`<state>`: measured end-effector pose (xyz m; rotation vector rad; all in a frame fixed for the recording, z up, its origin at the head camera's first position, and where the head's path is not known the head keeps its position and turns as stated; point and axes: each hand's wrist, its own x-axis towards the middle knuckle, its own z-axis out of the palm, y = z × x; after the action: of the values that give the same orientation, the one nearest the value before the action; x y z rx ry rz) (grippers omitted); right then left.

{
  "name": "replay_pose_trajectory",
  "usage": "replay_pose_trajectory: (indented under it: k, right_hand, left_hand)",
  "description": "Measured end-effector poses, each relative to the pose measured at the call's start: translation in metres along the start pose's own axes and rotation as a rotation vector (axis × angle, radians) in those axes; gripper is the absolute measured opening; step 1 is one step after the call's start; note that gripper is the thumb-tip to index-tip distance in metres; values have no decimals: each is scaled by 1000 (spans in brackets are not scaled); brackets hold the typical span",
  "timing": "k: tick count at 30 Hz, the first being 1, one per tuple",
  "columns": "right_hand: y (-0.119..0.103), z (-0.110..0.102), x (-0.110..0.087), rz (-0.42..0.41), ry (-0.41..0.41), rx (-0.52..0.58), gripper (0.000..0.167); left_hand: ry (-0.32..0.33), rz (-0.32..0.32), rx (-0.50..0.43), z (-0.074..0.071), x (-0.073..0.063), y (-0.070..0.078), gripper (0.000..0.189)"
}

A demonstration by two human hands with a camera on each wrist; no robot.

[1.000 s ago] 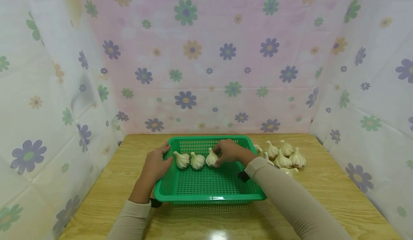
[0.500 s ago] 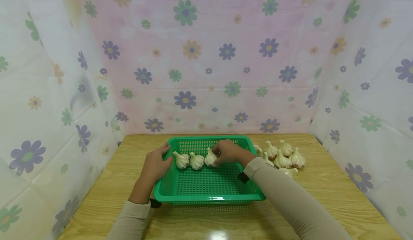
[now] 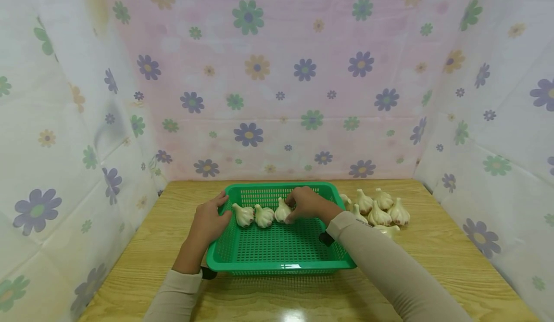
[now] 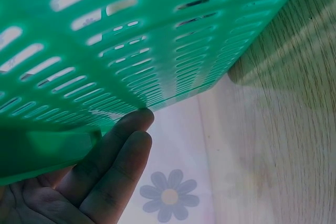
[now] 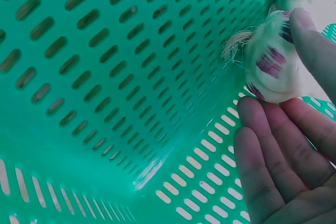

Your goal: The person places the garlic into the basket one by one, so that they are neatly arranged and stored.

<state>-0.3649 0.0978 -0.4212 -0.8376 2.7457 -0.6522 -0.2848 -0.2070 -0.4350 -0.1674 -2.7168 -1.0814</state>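
Note:
A green plastic basket (image 3: 281,266) stands on the wooden table. Inside, toward its back, a row of three garlic bulbs runs left to right: the left bulb (image 3: 244,215), the middle bulb (image 3: 264,216) and the right bulb (image 3: 283,210). My right hand (image 3: 308,204) holds the right bulb between thumb and fingers; in the right wrist view this garlic bulb (image 5: 273,66) shows purple patches and stringy roots. At the basket's left rim my left hand (image 3: 210,220) grips the edge, thumb inside. Two of its fingers (image 4: 123,169) lie against the outer wall in the left wrist view.
Several more garlic bulbs (image 3: 379,213) lie in a loose group on the table right of the basket, some partly hidden by my right sleeve (image 3: 381,257). Flower-printed cloth (image 3: 285,96) closes off the back and both sides. Bare wood (image 3: 147,245) shows at the left.
Almost nothing differs. The right garlic bulb and my right hand have shifted very slightly left since one second ago; my left hand keeps its place on the rim.

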Motion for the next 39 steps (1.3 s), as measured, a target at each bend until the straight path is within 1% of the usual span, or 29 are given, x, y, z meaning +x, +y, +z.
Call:
replay_pose_trajectory:
  k: [2,5,7,13,19,22,26,30,34,39]
  right_hand:
    - [0,0,0,19,-1,0,47]
    - [0,-1,0,33,-5,2,57]
    - [0,-2,0,33,-3,2,59]
    - [6,-6,2,-6,25,-10,64]
    - [5,-12,-1,-19,25,52,67]
    - [4,-15,-3,-31,30,61,66]
    - [4,-20,-5,-75,32,55,65]
    - [1,-25,-11,-107,13,73,65]
    - [-2,-30,-18,-111,-8,104,66]
    - [-2,-38,-26,-112,-11,138,66]
  left_hand:
    - [-1,-3,-4,0,0,0,55]
    - [-2,-4,-6,0,0,-1,55]
    - [0,-5,-4,0,0,-2,55]
    - [4,-3,-10,-1,-1,0,55]
    - [2,-1,-16,-2,-2,3,54]
    - [-2,-5,-25,-3,-2,4,54]
    - [1,-6,-25,-3,-3,5,54]
    - [1,-6,-16,-2,-2,5,54]
    - [-1,-10,-18,-2,-2,4,54]
    - [-5,-15,-22,-2,-2,3,54]
